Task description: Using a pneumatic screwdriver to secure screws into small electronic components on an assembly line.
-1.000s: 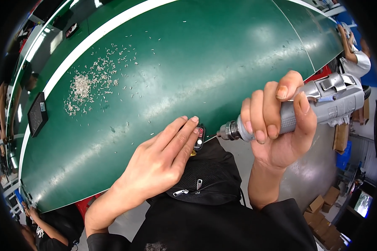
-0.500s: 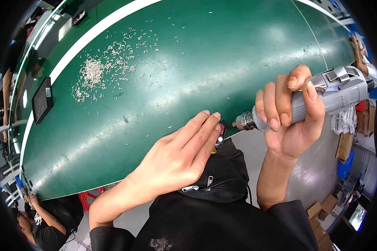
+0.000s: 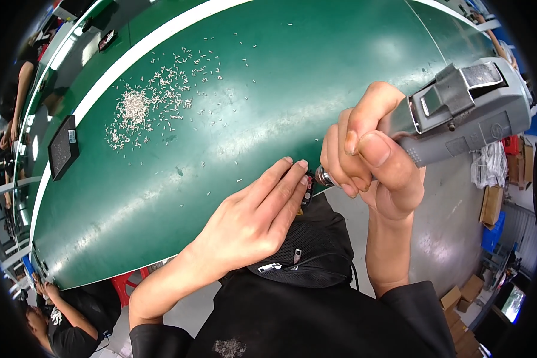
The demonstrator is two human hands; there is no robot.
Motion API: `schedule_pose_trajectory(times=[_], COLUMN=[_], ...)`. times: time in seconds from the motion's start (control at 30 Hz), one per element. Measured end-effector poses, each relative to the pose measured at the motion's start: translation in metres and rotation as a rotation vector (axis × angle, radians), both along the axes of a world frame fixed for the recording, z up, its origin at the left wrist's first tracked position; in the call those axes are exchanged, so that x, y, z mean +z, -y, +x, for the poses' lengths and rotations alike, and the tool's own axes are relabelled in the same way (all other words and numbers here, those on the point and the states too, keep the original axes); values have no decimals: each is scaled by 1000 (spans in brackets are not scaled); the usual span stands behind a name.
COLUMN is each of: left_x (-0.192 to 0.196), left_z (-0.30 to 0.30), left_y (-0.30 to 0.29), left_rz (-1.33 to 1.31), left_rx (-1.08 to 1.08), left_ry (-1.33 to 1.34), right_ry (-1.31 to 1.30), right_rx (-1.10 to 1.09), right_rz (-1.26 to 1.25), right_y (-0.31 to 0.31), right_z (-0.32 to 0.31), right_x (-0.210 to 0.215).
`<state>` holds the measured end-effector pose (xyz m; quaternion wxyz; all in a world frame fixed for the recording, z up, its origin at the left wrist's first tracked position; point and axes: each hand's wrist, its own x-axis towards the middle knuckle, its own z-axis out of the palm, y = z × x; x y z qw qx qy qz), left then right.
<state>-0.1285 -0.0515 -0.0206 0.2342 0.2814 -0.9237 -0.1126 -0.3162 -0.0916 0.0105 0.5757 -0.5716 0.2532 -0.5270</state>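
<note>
At green table's (image 3: 268,113) near edge, person's L hand (image 3: 247,218) lies flat over small dark part (image 3: 308,190), can't tell if gripping; R hand (image 3: 379,158) grips grey power driver (image 3: 471,128), nose (image 3: 322,176) by that edge; they'd prob do best pinning part firmly, nose squared up.

Bright; glare on green table (image 3: 280,77); fisheye distortion.

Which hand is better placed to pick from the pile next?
Probably the left hand: it is nearer the pile and grips no tool; the right hand holds the grey power tool.
</note>
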Motion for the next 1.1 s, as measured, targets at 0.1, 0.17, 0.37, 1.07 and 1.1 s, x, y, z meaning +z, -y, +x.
schedule_pose_trajectory(times=[0.1,0.17,0.37,1.07,1.1], left_x=[-3,-2,2,-6,-8], left_z=[0,-2,0,236,238], left_y=[-3,-3,-8,-72,-73], left_rz=[-9,-26,0,-121,-143], left_rx=[12,12,42,1131,1115], left_ry=[-15,-20,-10,-66,-55], right_ry=[28,103,218,658,651], right_rx=[4,-60,-8,-131,-136], right_rz=[28,105,151,225,220], right_y=[-1,-6,-6,-14,-14], right_z=[2,5,2,-40,-41], right_x=[0,5,2,-30,-30])
